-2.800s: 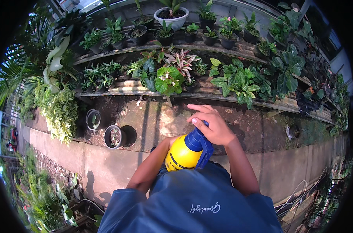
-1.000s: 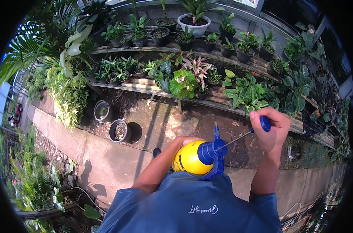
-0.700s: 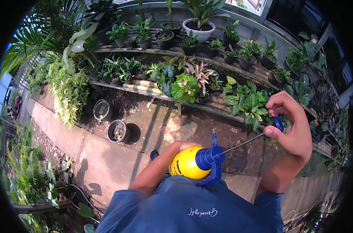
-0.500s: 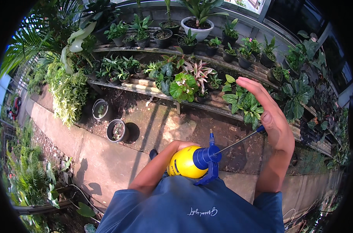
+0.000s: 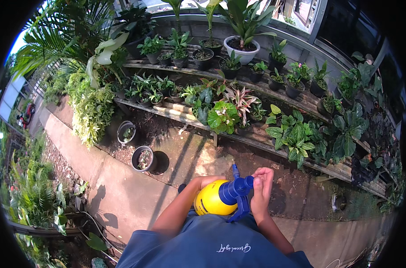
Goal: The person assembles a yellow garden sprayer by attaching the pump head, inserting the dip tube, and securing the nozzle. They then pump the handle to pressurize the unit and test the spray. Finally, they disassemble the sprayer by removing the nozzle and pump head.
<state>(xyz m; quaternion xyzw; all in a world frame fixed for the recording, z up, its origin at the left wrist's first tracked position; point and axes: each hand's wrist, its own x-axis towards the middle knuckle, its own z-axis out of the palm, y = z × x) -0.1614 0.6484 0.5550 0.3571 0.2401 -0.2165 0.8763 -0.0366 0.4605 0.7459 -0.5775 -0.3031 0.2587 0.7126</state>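
A pump sprayer (image 5: 214,199) with a round yellow tank lies tilted against my front. Its blue head has a nozzle pointing away from me and a trigger lever on the near side. My left hand (image 5: 204,182) is wrapped around the tank's far side, its fingertips hidden behind the yellow plastic. At the end of the blue pump handle (image 5: 249,182) is my right hand (image 5: 262,190), fingers bent and closed against the knob. The rod is no longer visible; the handle sits close to the sprayer's head.
Ahead, tiered wooden shelves (image 5: 167,108) carry several potted plants, including a large white pot (image 5: 242,54). Two dark pots (image 5: 143,159) stand on the soil before the shelves, left of centre. A concrete path (image 5: 118,183) runs beneath me. Leafy plants (image 5: 35,196) fill the left side.
My right hand has come down and inward, pushing the pump handle from fully drawn out to against the sprayer's head. My left hand keeps its hold on the tank. The view has shifted slightly.
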